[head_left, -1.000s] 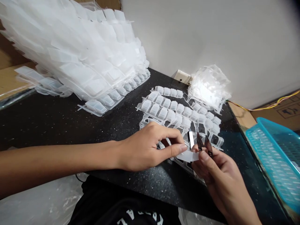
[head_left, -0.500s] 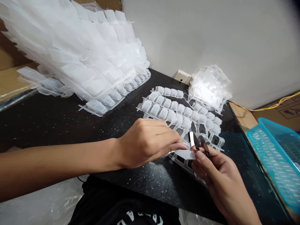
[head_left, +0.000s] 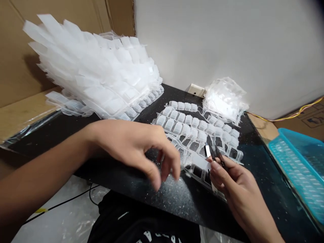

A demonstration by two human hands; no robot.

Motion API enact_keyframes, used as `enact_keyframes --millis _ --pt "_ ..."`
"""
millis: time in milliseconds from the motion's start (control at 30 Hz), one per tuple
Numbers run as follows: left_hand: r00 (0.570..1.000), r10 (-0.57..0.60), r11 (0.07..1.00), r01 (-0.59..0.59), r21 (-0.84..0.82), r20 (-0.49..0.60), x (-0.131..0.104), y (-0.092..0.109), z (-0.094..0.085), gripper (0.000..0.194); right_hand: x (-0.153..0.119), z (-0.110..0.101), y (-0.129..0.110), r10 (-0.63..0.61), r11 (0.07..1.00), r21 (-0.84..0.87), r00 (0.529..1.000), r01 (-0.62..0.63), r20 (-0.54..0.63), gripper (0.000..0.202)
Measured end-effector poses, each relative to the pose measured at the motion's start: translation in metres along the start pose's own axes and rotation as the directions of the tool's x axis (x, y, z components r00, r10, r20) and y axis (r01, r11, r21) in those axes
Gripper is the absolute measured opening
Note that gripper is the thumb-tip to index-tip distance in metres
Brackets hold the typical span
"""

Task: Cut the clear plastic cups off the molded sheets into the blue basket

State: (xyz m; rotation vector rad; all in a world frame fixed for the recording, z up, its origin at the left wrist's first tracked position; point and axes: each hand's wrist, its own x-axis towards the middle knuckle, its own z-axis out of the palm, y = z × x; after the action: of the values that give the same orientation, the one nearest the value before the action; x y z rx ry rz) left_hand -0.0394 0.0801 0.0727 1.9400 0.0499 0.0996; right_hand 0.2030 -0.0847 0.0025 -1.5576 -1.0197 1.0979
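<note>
My left hand (head_left: pixel 141 148) is open above the front of the black table, its fingers curved and apart, holding nothing. My right hand (head_left: pixel 235 189) is closed around dark, two-bladed snips (head_left: pixel 215 155), points upward. A flat translucent white plastic piece (head_left: pixel 201 161) is pinched at the thumb and fingertips of the same hand. Below and beyond the hands lies a sheet of frosted plastic parts (head_left: pixel 194 118), joined in rows on thin frames. Several cells of the nearer frame (head_left: pixel 197 171) have no part in them. My right fingers partly hide the snips' handles.
A tall stack of similar plastic sheets (head_left: pixel 101 77) stands at the back left. A heap of clear plastic frames (head_left: pixel 224 99) rests by the wall, near a socket plate (head_left: pixel 196 90). A blue basket (head_left: pixel 291 162) stands at right. Yellow wires (head_left: pixel 303 108) run along the wall.
My left hand has let go of the white plastic piece and moved left, its fingers opening. The right hand stays in place with the snips and the piece. The view has tilted slightly up.
</note>
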Motion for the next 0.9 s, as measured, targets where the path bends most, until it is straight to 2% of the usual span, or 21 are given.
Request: enact_keyframes --millis 33,100,167,267,400,533,600,733,900 --pt "0.998 -0.042 0.995 0.045 0.088 -0.037 0.003 -0.002 0.000 0.013 0.000 0.001 -0.001 -0.019 0.999 -0.035 1.000 0.019 -0.005 0.028" --pt "0.977 -0.075 0.971 0.116 0.209 -0.198 0.011 -0.007 0.004 0.020 0.000 0.002 -0.004 -0.065 0.993 -0.102 0.998 0.064 -0.008 0.028" --pt "0.952 -0.074 0.966 0.143 0.217 -0.298 0.019 -0.014 0.012 0.029 -0.002 0.004 -0.006 -0.113 0.983 -0.148 0.994 0.112 0.000 0.026" --pt "0.953 -0.029 0.982 0.084 0.169 -0.303 0.028 -0.022 0.028 0.034 -0.004 0.005 -0.008 -0.184 0.967 -0.179 0.983 0.179 -0.010 0.024" --pt "0.938 0.074 0.986 -0.017 0.167 -0.339 0.034 -0.030 0.045 0.022 -0.004 0.007 -0.008 -0.226 0.954 -0.206 0.974 0.216 -0.029 0.024" --pt "0.923 0.086 0.988 -0.032 0.149 -0.376 0.037 -0.033 0.051 0.010 -0.004 0.004 -0.008 -0.248 0.938 -0.256 0.968 0.232 -0.031 0.024" --pt "0.919 0.086 0.985 -0.022 0.169 -0.384 0.037 -0.033 0.051 0.011 -0.004 -0.001 -0.008 -0.295 0.911 -0.319 0.953 0.260 -0.064 0.028" --pt "0.898 0.089 0.975 0.009 0.221 -0.430 0.036 -0.033 0.050 0.016 -0.006 -0.017 -0.006 -0.416 0.806 -0.488 0.907 0.334 -0.068 0.027" --pt "0.867 0.126 0.961 0.014 0.277 -0.482 0.035 -0.033 0.051 0.015 -0.010 -0.026 -0.005 -0.561 0.591 -0.648 0.822 0.480 0.097 0.021"
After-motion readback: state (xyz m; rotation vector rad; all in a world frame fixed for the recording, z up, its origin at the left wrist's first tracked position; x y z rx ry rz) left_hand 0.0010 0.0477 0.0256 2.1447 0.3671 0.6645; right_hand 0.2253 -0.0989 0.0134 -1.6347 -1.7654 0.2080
